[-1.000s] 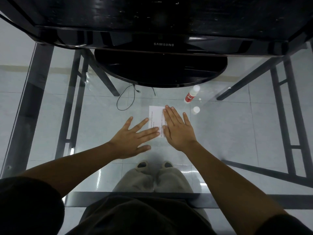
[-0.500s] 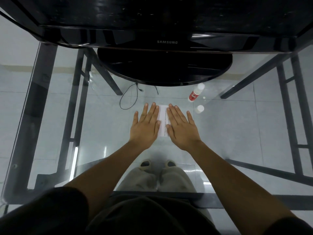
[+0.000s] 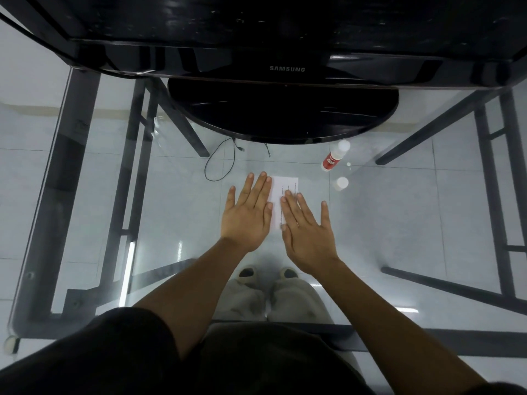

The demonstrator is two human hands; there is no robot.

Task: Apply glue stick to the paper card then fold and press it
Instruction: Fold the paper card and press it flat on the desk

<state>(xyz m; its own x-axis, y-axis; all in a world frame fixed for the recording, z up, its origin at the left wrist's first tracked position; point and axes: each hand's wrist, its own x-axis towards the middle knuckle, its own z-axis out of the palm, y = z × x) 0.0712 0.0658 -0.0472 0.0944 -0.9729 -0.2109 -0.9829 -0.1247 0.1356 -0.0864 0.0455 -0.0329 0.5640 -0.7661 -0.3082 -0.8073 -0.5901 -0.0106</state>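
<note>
Stretching under everything, the glass table (image 3: 399,223) carries a black monitor (image 3: 285,38) at the back. The left hand (image 3: 248,215) and right hand (image 3: 308,232) lie flat, fingers straight and slightly spread, on the paper card (image 3: 281,189) at mid-table. The glue stick (image 3: 332,162) sits aside near a small white cap (image 3: 340,183), so gluing and folding look done and only pressing remains.

Both flat with straight fingers, the left grip (image 3: 247,215) and right grip (image 3: 308,232) rest side by side on the white paper card (image 3: 286,187) on the glass counter (image 3: 176,212), the red-labelled glue stick (image 3: 332,160) lying near, beyond the right grip
</note>
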